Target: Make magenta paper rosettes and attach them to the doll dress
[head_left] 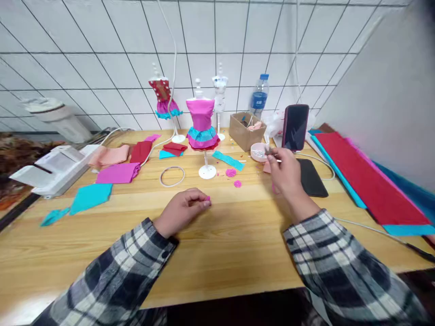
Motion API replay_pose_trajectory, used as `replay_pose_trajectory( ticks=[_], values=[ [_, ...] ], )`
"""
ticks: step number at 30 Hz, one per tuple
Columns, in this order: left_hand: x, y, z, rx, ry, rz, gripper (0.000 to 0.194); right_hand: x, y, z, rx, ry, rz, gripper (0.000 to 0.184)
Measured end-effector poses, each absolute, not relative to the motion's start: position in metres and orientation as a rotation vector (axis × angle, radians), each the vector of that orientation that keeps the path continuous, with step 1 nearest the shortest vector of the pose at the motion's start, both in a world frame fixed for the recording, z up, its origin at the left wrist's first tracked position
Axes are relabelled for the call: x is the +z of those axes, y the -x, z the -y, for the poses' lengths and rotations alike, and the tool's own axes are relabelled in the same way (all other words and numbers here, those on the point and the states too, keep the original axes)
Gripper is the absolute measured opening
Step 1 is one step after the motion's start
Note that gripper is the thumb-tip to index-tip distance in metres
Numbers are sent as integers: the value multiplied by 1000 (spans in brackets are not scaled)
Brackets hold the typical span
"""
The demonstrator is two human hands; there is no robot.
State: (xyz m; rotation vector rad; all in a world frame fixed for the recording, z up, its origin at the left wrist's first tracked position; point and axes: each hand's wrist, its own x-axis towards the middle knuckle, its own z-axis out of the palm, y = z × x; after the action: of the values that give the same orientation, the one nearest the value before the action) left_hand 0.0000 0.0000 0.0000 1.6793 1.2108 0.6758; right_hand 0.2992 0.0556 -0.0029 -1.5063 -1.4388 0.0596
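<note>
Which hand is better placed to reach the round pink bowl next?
Probably the right hand, holding a blurred grey object beside the bowl; the left hand, farther away, pinches a small magenta piece.

White tiled wall (197, 29), pale wooden tabletop (224, 258), grey surface (384, 77) at right, perhaps another wall

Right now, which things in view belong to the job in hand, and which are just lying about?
Likely in the job:
- small magenta piece, pinched in the left hand
- round pale-pink dish, right hand beside it, grip unclear
- two flat round magenta pieces

Probably just lying about:
- clear plastic bottle, blue cap
- upright dark-screened phone
</note>
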Motion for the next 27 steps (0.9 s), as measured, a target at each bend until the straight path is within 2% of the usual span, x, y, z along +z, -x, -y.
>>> replay_pose_trajectory(
  ticks=[4,6,10,13,16,27],
  values=[
    [4,-1,3,690,-1665,-1173,23,1,-281,-40,396,1362,1340,19],
    [5,-1,4,743,-1593,-1156,22,0,-260,-28,615,1299,1459,15],
    [4,2,4,848,-1409,-1094,22,-5,-211,-1,1039,1241,1834,19],
    [3,4,4,856,-1360,-1056,22,-7,-193,14,1090,1195,1995,10],
    [1,5,3,817,-1398,-1059,23,-9,-191,19,1125,1113,2047,20],
    [2,3,4,782,-1487,-1099,22,-8,-197,17,1142,1156,2145,23]
  ],
)
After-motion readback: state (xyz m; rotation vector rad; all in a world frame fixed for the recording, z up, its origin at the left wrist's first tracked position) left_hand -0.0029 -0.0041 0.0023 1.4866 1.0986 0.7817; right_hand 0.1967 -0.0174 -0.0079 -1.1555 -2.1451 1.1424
